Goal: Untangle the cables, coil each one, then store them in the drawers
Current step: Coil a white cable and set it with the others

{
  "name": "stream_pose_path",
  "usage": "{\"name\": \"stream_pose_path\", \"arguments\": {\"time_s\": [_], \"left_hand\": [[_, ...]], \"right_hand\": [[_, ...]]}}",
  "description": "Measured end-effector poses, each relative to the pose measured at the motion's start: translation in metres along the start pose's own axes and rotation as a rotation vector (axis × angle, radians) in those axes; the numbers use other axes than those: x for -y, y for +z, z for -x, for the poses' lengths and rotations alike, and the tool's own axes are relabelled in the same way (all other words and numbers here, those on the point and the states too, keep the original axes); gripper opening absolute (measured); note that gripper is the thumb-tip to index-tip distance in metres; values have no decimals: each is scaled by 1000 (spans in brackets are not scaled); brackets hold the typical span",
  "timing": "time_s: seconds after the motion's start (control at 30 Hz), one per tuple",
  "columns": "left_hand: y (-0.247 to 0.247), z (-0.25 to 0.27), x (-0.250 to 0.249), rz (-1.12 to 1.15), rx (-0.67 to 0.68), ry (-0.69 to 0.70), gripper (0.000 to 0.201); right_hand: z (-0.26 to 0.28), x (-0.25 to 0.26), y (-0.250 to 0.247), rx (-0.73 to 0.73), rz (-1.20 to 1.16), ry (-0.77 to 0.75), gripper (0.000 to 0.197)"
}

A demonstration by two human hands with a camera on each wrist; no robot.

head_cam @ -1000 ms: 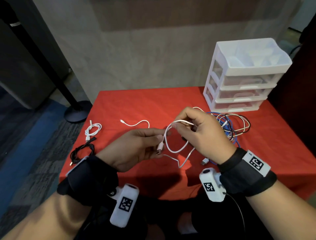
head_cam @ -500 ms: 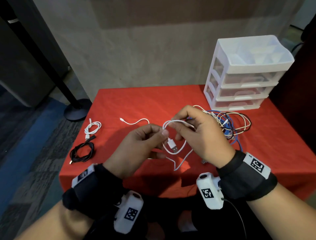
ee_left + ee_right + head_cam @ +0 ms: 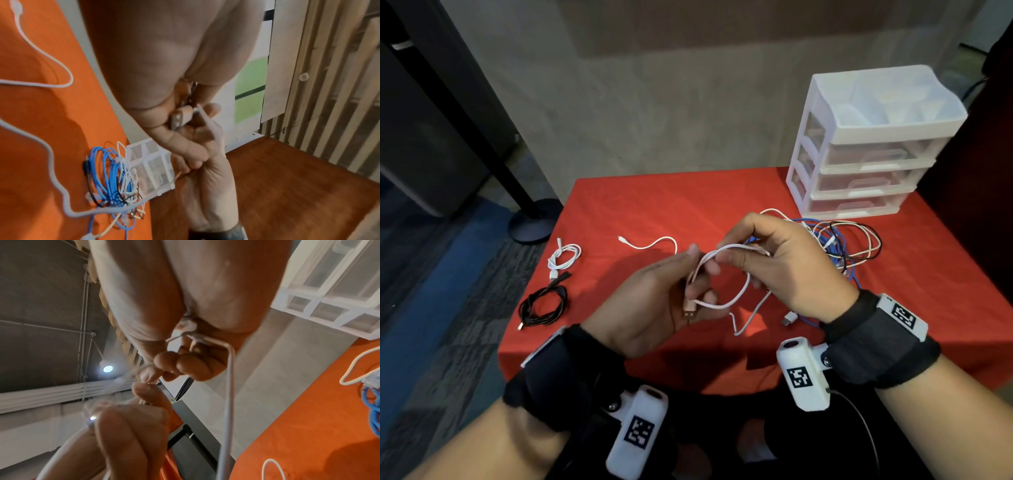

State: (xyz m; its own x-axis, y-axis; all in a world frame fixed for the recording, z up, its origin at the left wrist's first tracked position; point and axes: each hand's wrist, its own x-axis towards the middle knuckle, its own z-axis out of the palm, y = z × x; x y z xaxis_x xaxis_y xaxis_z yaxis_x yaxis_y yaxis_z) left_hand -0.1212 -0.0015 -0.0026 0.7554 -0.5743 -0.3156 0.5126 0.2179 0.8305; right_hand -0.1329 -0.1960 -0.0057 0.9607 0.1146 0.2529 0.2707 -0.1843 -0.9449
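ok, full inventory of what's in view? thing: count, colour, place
held cable: 1, white, looped between both hands above the table
coiled cables: 2, white and black, table's left edge
loose cable: 1, white, mid-table
tangled cables: several, blue, black, white, in front of the drawers
drawer unit: 1, white, three clear drawers shut, far right corner
tablecloth: 1, red
left hand: pinches the held cable near its USB plug
right hand: pinches the loop's top
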Motion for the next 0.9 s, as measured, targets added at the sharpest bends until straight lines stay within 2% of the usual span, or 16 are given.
{"name": "stream_pose_path", "arguments": {"time_s": [0.07,0.17,0.3,0.43,0.63,0.7,0.77,0.83,0.9], "left_hand": [[3,-2,-2,88,-37,-36,30],[4,-3,-5,209,60,-77,27],[4,-4,-10,171,127,-119,24],[7,-8,-12,119,45,4,24],[-1,-9,-29,317,-66,275,33],[-4,-12,-29,304,-128,326,33],[-5,-17,-20,203,-202,361,31],[-6,-23,-8,4,-315,429,26],[-9,-24,-1,-288,-382,507,24]], "right_hand": [[1,0,1,16,-24,-12,9],[1,-2,1,12,-69,-46,4],[-2,-8,-2,-67,-181,4,7],[-6,-18,-3,-147,-221,115,11],[10,-47,13,-36,-175,402,20],[24,-50,26,53,-29,349,20],[33,-43,35,145,212,208,19],[34,-29,34,203,372,95,20],[32,-13,27,231,429,12,21]]}}
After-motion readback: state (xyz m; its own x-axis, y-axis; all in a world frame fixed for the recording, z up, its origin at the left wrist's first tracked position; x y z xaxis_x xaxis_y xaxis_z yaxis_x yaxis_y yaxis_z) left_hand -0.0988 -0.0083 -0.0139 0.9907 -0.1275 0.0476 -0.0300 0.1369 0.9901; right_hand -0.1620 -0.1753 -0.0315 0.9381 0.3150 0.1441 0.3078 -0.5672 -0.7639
